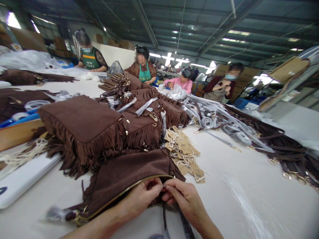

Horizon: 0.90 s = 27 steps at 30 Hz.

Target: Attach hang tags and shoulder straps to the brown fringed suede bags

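A brown suede fringed bag (129,174) lies on the white table (236,172) right in front of me, its gold zipper running along the near edge. My left hand (143,197) is closed on the bag's zipper edge near its right end. My right hand (183,199) meets it there, fingers pinched at the same spot on the zipper end. A dark strap hangs down between my wrists.
A stack of like brown fringed bags (99,129) stands just behind. Kraft paper tags (183,149) lie to its right. Wrapped straps (224,122) and dark straps (286,149) cover the right side. Several people work at the far end. A white board (22,179) lies left.
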Motion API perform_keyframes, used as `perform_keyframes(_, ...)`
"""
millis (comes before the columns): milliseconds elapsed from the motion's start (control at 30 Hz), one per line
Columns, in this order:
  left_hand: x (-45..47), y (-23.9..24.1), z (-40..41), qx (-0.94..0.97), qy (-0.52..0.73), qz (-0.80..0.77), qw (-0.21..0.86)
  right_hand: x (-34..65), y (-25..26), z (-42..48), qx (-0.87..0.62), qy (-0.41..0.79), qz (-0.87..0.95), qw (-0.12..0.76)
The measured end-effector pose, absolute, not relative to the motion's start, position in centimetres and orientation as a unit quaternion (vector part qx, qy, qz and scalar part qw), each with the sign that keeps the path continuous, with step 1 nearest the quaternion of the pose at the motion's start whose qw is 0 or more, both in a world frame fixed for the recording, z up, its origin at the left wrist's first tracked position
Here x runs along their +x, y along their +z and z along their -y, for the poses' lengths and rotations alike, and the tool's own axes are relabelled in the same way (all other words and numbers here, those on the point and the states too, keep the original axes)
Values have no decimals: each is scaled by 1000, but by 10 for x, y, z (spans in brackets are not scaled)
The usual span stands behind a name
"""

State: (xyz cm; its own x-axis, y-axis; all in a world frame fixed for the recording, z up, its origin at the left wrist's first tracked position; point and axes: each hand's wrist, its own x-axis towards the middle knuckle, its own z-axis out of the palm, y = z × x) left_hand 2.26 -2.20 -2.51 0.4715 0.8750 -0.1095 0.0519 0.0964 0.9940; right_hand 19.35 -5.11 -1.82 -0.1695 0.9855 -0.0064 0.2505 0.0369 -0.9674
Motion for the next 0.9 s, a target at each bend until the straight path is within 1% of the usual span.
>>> perform_keyframes(300, 23, -24, 21, 582, 327, -390, 634, 195, -25, 52, -504, 432, 647, 374)
perform_keyframes(433, 22, -22, 22, 603, 337, -385, 612, 196, -22, 51, -496, 372, 704, 347)
perform_keyframes(600, 21, -23, 26, 608, 339, -365, 617, 196, -18, 51, -476, 277, 768, 328)
perform_keyframes(767, 21, -31, 28, 632, 351, -377, 579, 193, -18, 54, -466, 258, 787, 312)
perform_keyframes(900, 21, -30, 28, 638, 358, -384, 563, 189, -21, 55, -473, 251, 780, 323)
